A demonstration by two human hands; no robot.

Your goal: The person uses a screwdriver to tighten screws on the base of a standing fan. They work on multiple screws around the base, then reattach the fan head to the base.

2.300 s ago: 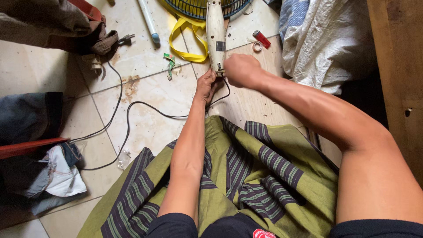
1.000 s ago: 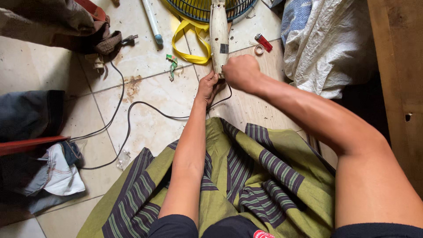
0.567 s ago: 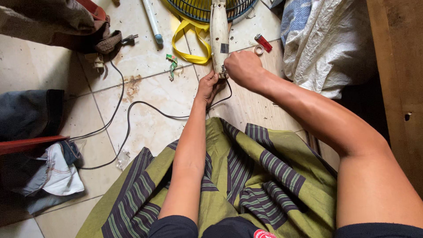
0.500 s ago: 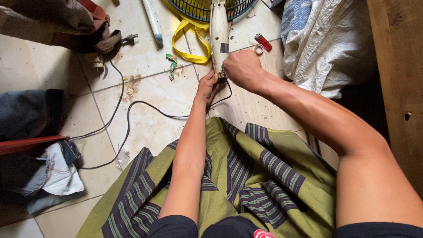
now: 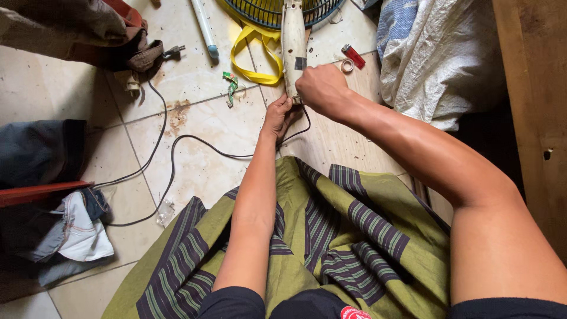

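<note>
Right hand point(image 5: 322, 88) fingers are clenched at the lower end of the white fan stem point(image 5: 293, 41); left hand point(image 5: 277, 115) fingers grip the same end from below, where the black cord point(image 5: 177, 147) leaves it. Stem lies on the floor, running away from both hands to the fan grille point(image 5: 266, 10). A red lighter point(image 5: 353, 56) lies just right of the right hand, a yellow strap point(image 5: 251, 56) to its left.

Two hands are counted at the foot of one fan stand point(image 5: 293, 47): the left hand point(image 5: 277, 115) below it, the right hand point(image 5: 322, 88) beside it. One fan grille point(image 5: 266, 10) is seen above the stand, one yellow strap point(image 5: 254, 56) to its left, one red lighter point(image 5: 354, 57) and one tape ring point(image 5: 346, 65) to its right, and one black cable point(image 5: 177, 147) trails away leftward.
</note>
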